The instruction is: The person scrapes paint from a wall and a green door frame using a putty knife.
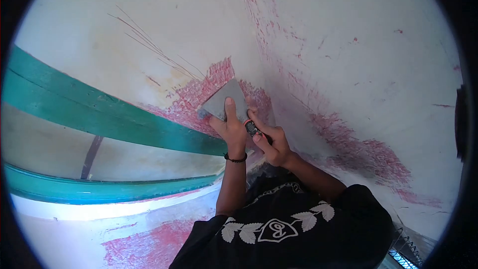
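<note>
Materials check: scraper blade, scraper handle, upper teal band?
Scraper blade: probably steel, dull finish; thin, flat, grey, straight-edged.
Scraper handle: likely plastic, maybe with rubber; black with orange-red edging, looks moulded. The right hand covers part of it.
Upper teal band: painted, slight sheen; the opaque coat leaves wood, metal or plaster open.

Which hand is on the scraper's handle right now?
The right hand, wrapped around the black-and-red handle; the left hand, the one with the dark bracelet, has a finger laid on the gray blade instead.
</note>
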`<state>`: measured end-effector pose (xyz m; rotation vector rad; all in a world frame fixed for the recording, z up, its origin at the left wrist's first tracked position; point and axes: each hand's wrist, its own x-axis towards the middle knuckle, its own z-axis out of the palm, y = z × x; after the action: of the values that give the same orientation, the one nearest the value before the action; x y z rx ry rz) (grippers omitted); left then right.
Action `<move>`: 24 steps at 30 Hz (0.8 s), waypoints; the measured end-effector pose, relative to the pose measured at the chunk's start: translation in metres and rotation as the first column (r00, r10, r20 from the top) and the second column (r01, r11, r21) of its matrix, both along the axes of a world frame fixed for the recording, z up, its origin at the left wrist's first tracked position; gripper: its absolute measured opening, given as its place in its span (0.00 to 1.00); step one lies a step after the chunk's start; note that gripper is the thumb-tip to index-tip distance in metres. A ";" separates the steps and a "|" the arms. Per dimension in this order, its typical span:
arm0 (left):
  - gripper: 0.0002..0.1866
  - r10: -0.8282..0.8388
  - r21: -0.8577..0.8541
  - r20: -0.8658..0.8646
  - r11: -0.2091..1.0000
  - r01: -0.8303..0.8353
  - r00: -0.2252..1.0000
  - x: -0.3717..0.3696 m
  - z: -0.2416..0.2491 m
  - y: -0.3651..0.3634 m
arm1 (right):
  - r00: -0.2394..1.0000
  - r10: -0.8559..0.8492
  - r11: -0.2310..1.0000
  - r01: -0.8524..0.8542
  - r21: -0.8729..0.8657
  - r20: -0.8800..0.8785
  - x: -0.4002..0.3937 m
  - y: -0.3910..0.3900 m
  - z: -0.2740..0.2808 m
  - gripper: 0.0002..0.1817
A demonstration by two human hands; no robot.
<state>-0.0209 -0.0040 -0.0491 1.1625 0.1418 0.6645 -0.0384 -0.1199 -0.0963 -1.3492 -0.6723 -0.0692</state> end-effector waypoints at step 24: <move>0.21 -0.019 -0.021 -0.033 1.000 0.018 0.999 0.006 -0.012 0.003 | 0.998 -0.042 0.999 0.042 0.003 0.052 0.001 0.000 -0.014 0.33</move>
<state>-0.0152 -0.0013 -0.0606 1.1543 0.1650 0.6267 -0.0370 -0.1195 -0.1099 -1.3638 -0.6875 -0.1388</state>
